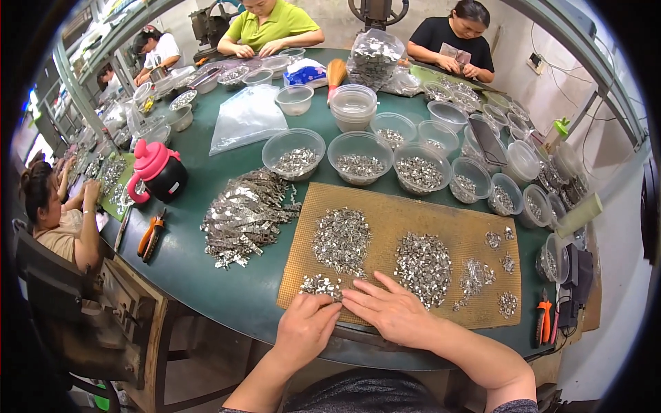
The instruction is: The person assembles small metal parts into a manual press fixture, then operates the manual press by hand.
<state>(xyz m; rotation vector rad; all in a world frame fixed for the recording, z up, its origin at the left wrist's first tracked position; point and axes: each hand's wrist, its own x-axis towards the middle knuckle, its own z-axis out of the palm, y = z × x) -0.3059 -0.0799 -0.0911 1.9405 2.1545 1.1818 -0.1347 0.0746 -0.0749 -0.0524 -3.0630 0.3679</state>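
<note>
Both hands work at the near edge of a tan textured mat [382, 206]. My left hand [303, 332] has its fingers closed in a pinch by a small heap of shiny metal pieces [320, 283]; whatever it may hold is hidden. Beside it, my right hand [396, 313] lies low over the mat with fingers stretched out, its fingertips close to the left ones. Beyond them is a larger heap of small metal parts [341, 241]. Another big heap of metal parts [423, 270] lies just past the right fingers, with smaller clusters [474, 279] farther right.
Flat metal strips [244, 219] are piled left of the mat. Clear plastic bowls [360, 160] of parts line its far side. Orange-handled pliers [151, 235] and a black-and-pink jug [157, 171] stand left; more pliers [544, 318] lie right. Other people sit around the green table [200, 296].
</note>
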